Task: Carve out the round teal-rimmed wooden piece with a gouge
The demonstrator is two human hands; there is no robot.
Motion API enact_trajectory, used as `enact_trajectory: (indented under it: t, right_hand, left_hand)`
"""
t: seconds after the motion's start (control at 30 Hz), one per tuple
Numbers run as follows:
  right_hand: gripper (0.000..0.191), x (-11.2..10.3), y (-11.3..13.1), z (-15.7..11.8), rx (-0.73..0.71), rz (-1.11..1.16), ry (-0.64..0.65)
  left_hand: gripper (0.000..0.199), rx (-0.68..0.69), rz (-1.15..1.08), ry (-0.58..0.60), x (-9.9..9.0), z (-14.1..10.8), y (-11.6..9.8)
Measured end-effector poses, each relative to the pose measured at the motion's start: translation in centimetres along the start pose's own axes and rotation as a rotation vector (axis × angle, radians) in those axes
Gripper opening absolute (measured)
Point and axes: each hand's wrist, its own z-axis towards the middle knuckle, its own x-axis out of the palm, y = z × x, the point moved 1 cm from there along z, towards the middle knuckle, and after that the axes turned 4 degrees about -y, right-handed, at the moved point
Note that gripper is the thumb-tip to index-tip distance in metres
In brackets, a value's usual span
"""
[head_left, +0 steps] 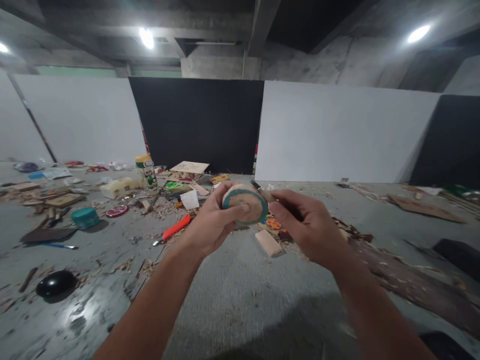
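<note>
My left hand (215, 220) is closed around a round wooden disc (249, 209), its thumb lying across the face. The disc has a bare tan middle and a teal ring near the rim. Pinched in my right hand (305, 220) is a slim tool with a pale handle (266, 194) and a dark tip, at the disc's upper right edge. I cannot tell what kind of tool it is. Below the hands, a small wooden block (268, 243) lies on the floor. A colourful painted piece (275, 223) shows partly behind the right hand.
An orange utility knife (176, 229), a teal tub (85, 218), a black dome-shaped object (56, 284) and a yellow-capped bottle (145, 171) are on the left. Wood shavings litter the floor. A long brown log-like piece (416, 282) lies right. Black and white panels (197, 125) stand behind.
</note>
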Motion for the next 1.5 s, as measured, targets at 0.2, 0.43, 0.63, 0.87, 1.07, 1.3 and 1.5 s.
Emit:
enact_trajectory:
  t: [0.2,0.43,0.63,0.87,1.07,1.3,1.5]
  right_hand:
    - [0.031,-1.2,1.2,-0.7,0.040,-0.077,0.013]
    - [0.027,-1.1,2.6,-1.0,-0.002,-0.159,0.027]
    - [0.025,-0.5,3.0,-0.9,-0.048,-0.206,0.020]
    - [0.025,-0.1,3.1,-1.2,-0.042,-0.191,0.008]
    - [0.024,-0.3,3.2,-1.2,-0.033,-0.182,0.065]
    - [0.022,1.4,3.5,-1.8,-0.025,-0.239,0.049]
    - [0.019,3.6,2.6,-1.6,0.187,0.219,0.068]
  left_hand:
    - [0.046,-0.043,0.049,0.068,-0.1,-0.4,-0.8]
    - [0.031,-0.005,0.117,0.132,0.1,-0.8,-1.2]
    - [0.035,0.007,0.167,0.155,-0.3,-0.8,-0.9]
    - [0.033,0.031,0.263,0.124,-0.4,-1.1,-1.3]
    - [0.027,0.070,0.289,0.147,0.1,-1.3,-1.9]
    - [0.021,-0.059,-0.053,0.241,-0.6,-0.7,-2.2]
    - [0.017,0.029,-0.045,0.191,-0.6,-0.8,-2.2]
